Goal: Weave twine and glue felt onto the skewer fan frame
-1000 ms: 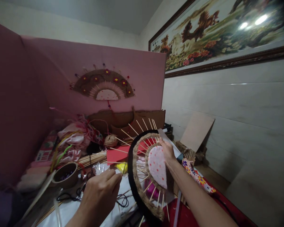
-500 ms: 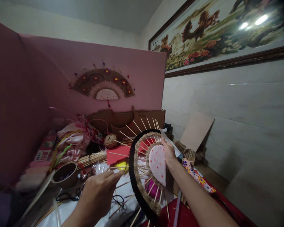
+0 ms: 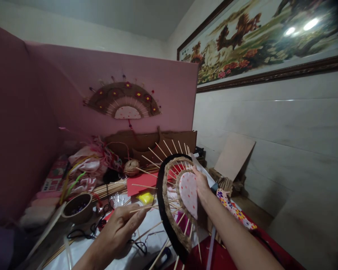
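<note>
In the head view, small dark pieces [image 3: 79, 206] are held in a round tub [image 3: 86, 218] beyond and left of the left hand [image 3: 121, 229]. The fan [image 3: 188, 195], between the hands, is pointed lengthwise away from the wearer, its curved rim turned leftward. Its straight edge is grasped by the outstretched right hand [image 3: 202, 184]; a thin dark cord [image 3: 154, 195] is pinched in the left's curled fingers.

Black fan rim [image 3: 160, 189], pink centre [image 3: 188, 193] (red-dotted)
</note>
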{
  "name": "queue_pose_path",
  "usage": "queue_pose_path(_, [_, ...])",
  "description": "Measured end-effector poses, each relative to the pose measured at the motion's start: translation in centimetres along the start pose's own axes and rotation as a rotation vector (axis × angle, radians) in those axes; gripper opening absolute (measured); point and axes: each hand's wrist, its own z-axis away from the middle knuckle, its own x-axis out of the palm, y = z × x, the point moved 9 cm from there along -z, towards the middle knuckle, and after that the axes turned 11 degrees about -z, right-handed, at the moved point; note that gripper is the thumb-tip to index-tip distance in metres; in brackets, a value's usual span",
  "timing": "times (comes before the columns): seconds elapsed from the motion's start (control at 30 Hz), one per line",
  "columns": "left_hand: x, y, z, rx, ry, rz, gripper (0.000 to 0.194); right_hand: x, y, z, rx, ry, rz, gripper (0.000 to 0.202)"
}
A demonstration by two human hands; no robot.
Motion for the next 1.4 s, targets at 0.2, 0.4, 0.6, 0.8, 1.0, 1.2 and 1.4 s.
queue_pose_path(0.2, [0.4, -1.2, 0.0, -0.054, -0.012, -0.016, 0.033, -1.5, -0.8, 0.1, -0.013, 0.208, -0.029, 0.042])
queue_pose_path(0.4, [0.2, -0.8, 0.3, 0.059, 0.16, -0.41, 0.025, -2.1, -2.0, 0.7, -0.107, 0.316, -0.022, 0.046])
queue_pose_path(0.6, [0.5, 0.8, 1.0, 0.24, 0.335, -0.758, 0.02, -2.0, -3.5, 1.4, -0.164, 0.362, -0.011, 0.044])
queue_pose_path(0.8, [0.9, 2.5, 1.2, 0.361, 0.374, -0.829, 0.02, -1.9, -4.2, 1.8, -0.193, 0.385, -0.009, 0.044])
queue_pose_path(1.0, [1.1, 2.6, 1.4, 0.389, 0.411, -0.857, 0.019, -2.3, -4.4, 2.0, -0.2, 0.414, -0.006, 0.046])
queue_pose_path(1.2, [1.1, 2.6, 1.5, 0.395, 0.414, -0.836, 0.017, -2.5, -4.7, 1.8, -0.218, 0.431, -0.023, 0.046])
queue_pose_path(1.4, [1.3, 1.2, 0.7, 0.242, 0.237, -0.701, 0.021, -3.0, -4.1, 1.6, -0.169, 0.455, -0.039, 0.043])
